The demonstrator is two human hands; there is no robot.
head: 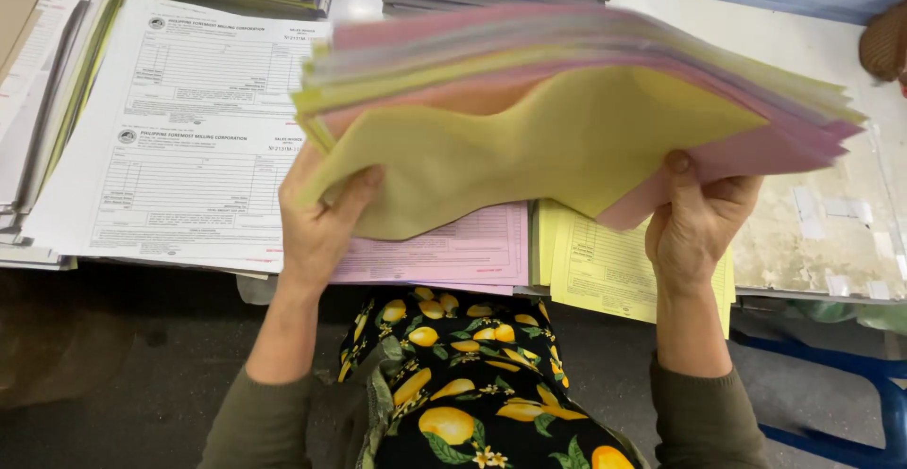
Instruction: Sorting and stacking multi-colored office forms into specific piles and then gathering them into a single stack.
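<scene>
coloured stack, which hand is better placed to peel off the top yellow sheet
Probably the right hand. Its thumb already lies on the yellow sheet at the stack's lower edge, near the exposed pink corner. The left hand cups the stack from beneath, fingers wrapped around the corner, bearing it.

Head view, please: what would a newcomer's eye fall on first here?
The fanned paper stack of yellow, pink and lilac sheets, lifted mid-frame above the table by the left hand and right hand. Then the white forms at left, and the lemon-print cloth below.
</scene>
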